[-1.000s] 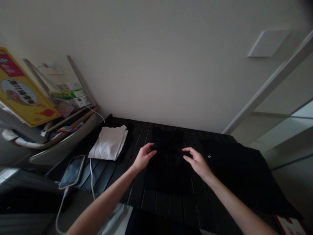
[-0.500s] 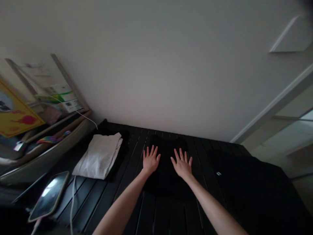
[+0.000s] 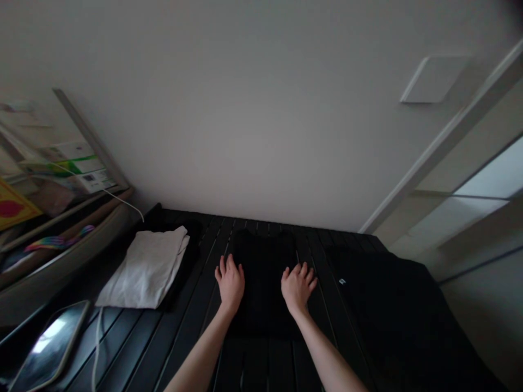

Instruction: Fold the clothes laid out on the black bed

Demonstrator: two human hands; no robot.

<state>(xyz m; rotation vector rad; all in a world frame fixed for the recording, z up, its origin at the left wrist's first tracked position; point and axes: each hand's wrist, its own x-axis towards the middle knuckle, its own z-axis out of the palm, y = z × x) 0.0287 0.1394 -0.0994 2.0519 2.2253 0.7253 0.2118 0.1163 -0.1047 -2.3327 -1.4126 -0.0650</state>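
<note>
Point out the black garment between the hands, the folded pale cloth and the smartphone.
Black garment [image 3: 263, 286]: head view, middle of its upper surface.
Folded pale cloth [image 3: 143, 269]: head view, middle of its top layer.
Smartphone [image 3: 53, 345]: head view, on its screen.

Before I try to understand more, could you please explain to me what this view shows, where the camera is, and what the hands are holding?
There is no machine here: these are a person's two bare hands, seen by a camera worn on the head, looking forward and down. Below is a black slatted table against a pale wall. The left hand and right hand rest open at the two sides of a folded black cloth; neither seems to grip it. To the left lie a folded pale cloth and, nearer, a phone. To the right lies a larger dark cloth with a small white mark.
</note>
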